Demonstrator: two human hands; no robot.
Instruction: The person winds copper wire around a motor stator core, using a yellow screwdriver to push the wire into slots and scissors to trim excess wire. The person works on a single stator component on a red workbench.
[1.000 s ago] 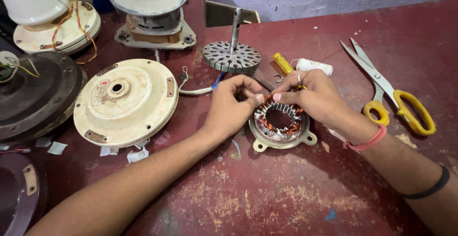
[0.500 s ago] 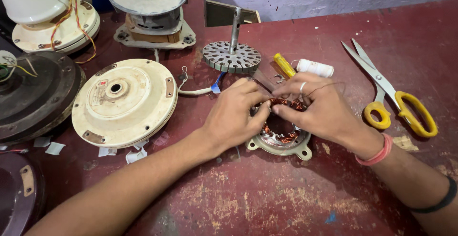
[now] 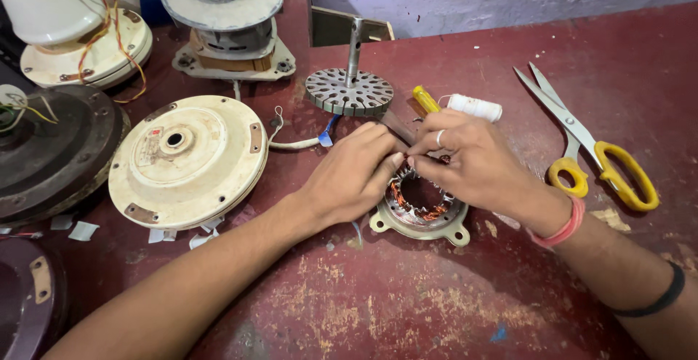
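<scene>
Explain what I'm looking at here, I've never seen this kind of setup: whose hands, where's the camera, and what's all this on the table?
The one picture comes from a camera on the person's head, looking down at their own bare hands. The left hand and right hand meet fingertip to fingertip over a small stator, a metal ring wound with copper wire, lying on the red table. What they pinch is too small to tell. Around it lie a cream cover, a slotted rotor on its shaft, a white spool, yellow scissors, and more motor parts at the left and top.
</scene>
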